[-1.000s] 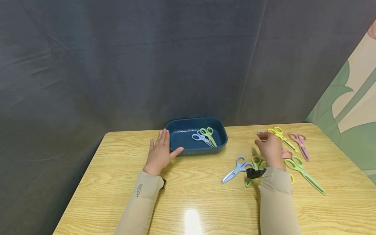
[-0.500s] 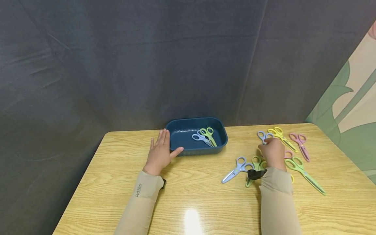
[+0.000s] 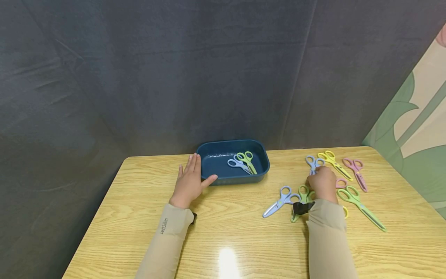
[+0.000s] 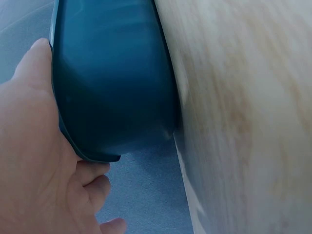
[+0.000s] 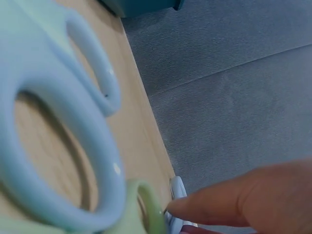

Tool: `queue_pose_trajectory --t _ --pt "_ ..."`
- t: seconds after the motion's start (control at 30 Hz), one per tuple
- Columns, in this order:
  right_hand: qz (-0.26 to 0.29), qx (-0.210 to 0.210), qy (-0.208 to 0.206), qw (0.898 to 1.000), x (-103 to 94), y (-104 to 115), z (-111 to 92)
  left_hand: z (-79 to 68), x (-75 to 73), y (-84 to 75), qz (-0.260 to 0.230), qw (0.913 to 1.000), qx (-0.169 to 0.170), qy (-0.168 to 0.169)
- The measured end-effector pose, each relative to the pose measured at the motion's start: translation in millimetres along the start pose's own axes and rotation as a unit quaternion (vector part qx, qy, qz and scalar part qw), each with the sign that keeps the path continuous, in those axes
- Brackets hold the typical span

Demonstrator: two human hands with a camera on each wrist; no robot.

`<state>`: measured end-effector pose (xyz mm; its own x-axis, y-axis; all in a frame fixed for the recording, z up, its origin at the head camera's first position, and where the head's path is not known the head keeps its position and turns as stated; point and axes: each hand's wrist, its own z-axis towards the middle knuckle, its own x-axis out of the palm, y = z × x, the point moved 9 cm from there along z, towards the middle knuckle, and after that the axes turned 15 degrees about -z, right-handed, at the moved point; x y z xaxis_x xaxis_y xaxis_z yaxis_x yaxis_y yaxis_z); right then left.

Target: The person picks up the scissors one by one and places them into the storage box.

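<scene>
Filling most of the head view, a dark grey curtain (image 3: 216,77) hangs behind everything, a seam running down its right part. Below it we see a table (image 3: 251,240) of yellowish wood grain, its far corners rounded, a white glare (image 3: 228,263) near its front. At the right, a cream wall (image 3: 414,128) carries painted green leaf shapes. Tan sleeves (image 3: 331,248) cover both forearms; along the left one we find dark lettering (image 3: 164,226) beginning "Le", but we cannot read the rest surely.

At the table's far edge we have a dark blue basin (image 3: 237,180). The left hand (image 3: 188,182) touches its left end, fingers straight, thumb spread wide along the near side. The right hand (image 3: 323,182), fingers drawn narrow, pinches a light blue pair of scissors (image 3: 313,167) below its rings, over the table's right part.

Around that hand we count a long green pair (image 3: 363,208), a yellow pair (image 3: 336,166), a pink pair (image 3: 357,174), a second blue pair (image 3: 281,202) and a partly hidden green pair (image 3: 304,193). Inside the basin lie two smaller pairs (image 3: 248,161), blue and green, overlapping. On the second blue pair we notice a dark mark (image 3: 277,205), too small to read.
</scene>
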<state>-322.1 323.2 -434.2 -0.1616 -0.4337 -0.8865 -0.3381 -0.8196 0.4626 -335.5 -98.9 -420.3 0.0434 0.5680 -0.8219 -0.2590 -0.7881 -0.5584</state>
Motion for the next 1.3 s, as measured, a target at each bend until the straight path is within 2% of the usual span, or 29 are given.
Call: queue_pose_trajectory --t 0.23,0.53,1.0,1.3 --pt "-0.020 -0.025 -0.056 0.998 -3.9 2.4 -0.8 -0.3 -0.6 -1.0 -0.002 1.0000 0.005 -0.002" --pt "-0.024 -0.017 -0.078 0.996 -5.0 0.7 -0.8 -0.3 -1.5 -2.2 -0.001 1.0000 0.005 0.001" --pt "0.016 0.031 -0.054 0.998 3.0 -3.0 -0.3 -0.9 -1.8 -1.8 -0.018 0.9998 0.003 0.006" --pt "0.029 0.034 -0.051 0.998 3.8 -4.3 0.7 -0.1 -1.4 -0.8 -0.020 0.9998 0.006 0.004"
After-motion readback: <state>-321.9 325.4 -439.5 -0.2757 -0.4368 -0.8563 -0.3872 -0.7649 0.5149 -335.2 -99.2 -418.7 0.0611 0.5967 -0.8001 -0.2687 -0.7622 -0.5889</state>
